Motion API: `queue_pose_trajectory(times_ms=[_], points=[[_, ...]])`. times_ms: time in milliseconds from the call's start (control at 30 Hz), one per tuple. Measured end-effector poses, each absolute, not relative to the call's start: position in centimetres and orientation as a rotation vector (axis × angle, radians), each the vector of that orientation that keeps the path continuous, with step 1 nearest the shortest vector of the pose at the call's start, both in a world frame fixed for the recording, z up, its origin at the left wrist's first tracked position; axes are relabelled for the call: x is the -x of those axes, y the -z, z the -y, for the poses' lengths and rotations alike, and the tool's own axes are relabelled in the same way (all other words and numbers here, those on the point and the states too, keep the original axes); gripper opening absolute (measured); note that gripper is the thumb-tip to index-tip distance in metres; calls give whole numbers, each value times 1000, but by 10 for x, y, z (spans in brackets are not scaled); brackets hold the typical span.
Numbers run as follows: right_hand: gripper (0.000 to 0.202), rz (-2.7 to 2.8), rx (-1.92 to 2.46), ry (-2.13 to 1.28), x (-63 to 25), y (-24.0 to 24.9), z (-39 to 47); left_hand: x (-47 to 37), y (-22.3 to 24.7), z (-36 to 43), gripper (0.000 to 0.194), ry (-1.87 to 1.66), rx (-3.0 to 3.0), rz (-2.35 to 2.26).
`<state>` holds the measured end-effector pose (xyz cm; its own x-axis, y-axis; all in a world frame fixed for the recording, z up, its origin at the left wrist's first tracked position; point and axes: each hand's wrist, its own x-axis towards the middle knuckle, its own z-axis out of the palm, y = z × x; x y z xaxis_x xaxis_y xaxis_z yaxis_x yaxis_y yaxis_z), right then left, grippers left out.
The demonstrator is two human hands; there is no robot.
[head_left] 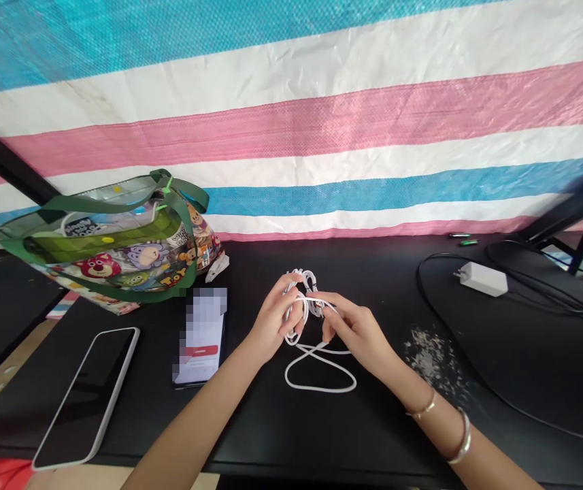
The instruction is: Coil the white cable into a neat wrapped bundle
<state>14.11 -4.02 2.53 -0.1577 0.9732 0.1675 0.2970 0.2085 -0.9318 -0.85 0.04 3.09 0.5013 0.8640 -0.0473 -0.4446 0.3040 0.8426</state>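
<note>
A white cable (322, 389) is partly bunched in loops between my two hands, and a loose loop of it lies on the black table below them. My left hand (277, 318) is closed around the coiled part, fingers curled over the strands. On the other side, my right hand (355, 325) pinches a strand between thumb and fingers. Behind the fingertips a small tied bundle of white cable (312, 282) shows, partly hidden by the hands.
A patterned bag with green handles (143, 258) stands at the back left. Nearer are a lit phone (200, 340) and a dark-screened phone (87, 398). To the right lie a white charger (484, 280), black cables (437, 313) and pale debris (431, 354). Striped sheeting hangs behind.
</note>
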Motion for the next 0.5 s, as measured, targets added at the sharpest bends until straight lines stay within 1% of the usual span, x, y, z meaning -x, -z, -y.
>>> queue_pose_trajectory(times_ms=[167, 300, 400, 500], points=[[38, 1708, 1231, -1011, -138, -15, 38, 8, -32, -3, 34, -944, -618, -599], [39, 1697, 1268, -1067, -137, -13, 39, 7, -36, -2, 31, -946, -543, -631], [35, 1620, 1263, -1116, -136, -15, 40, 6, -36, 0, 30, -933, -539, -601], [25, 1559, 1228, -1130, -133, -14, 41, 4, -32, 2, 29, -919, -591, -540]])
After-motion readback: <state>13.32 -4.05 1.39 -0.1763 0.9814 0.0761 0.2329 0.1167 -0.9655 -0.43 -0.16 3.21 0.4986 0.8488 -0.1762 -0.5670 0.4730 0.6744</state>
